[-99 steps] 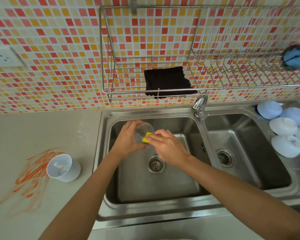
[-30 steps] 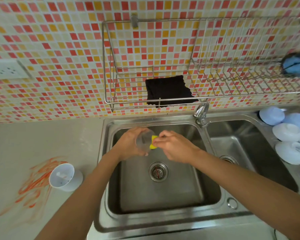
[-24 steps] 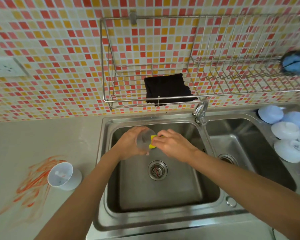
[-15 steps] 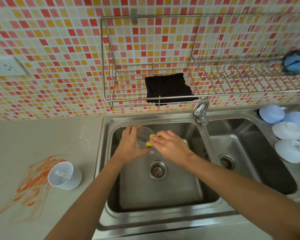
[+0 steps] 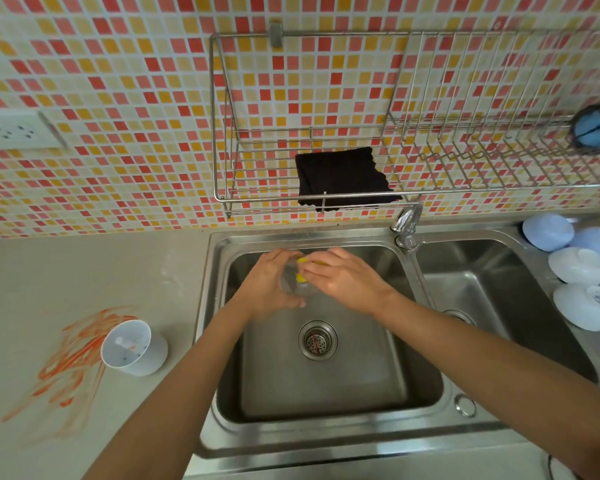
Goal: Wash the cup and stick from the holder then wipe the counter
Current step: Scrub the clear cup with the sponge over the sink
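Both hands (image 5: 305,282) curled, fingertips meeting

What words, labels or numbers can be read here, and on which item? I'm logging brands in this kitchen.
None can be read.
Bowl: a small bluish mark, too blurred to read.
Holder: dark specks inside, not lettering.
Socket: pin holes only, no text visible.
Cup, sponge, cloth and tap: no print visible.
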The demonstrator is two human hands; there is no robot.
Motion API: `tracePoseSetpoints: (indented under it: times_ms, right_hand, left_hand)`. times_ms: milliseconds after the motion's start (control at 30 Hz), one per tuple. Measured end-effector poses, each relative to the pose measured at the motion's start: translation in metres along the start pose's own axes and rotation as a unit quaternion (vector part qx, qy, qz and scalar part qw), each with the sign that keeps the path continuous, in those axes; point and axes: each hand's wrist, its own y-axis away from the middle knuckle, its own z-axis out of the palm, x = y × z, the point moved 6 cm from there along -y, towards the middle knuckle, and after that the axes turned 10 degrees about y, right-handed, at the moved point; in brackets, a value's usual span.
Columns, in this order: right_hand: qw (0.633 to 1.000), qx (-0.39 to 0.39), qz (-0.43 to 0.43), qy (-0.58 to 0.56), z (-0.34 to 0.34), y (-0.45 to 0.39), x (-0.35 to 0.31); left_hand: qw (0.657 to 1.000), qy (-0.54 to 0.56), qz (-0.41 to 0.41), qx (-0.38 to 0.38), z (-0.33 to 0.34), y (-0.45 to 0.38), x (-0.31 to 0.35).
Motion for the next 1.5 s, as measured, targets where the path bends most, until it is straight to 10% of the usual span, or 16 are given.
tracePoseSetpoints:
  times_ms: [233,433,667,833,1067,1500]
  right_hand:
    - [0.985,-0.114,0.045,-0.124,0.019,0.013,-0.020]
    - [0.995,-0.006,0.097,-0.029,0.000,0.010,-0.009]
    - [0.915,-0.080,0.260,-0.297,0.027,0.025,-0.030]
    - [0.966,-0.016,0.201,-0.163,0.008,0.020,-0.022]
    - [0.947,0.000,0.235,-0.217,0.003,0.021,-0.042]
    - [0.781,0.133,0.468,-0.392,-0.066,-0.013,0.015]
  left_hand:
    - [0.998,-0.056,0.013,-0.025,0.010,0.007,-0.006]
    - [0.998,-0.052,0.033,0.006,0.002,0.000,0.002]
    - [0.996,-0.086,0.036,0.008,0.006,0.014,-0.010]
    - [0.997,-0.070,0.016,0.029,0.000,0.021,-0.013]
    - [0.997,-0.069,-0.004,0.041,-0.013,0.024,-0.021]
    - [0.994,0.033,-0.075,0.073,-0.047,0.036,-0.021]
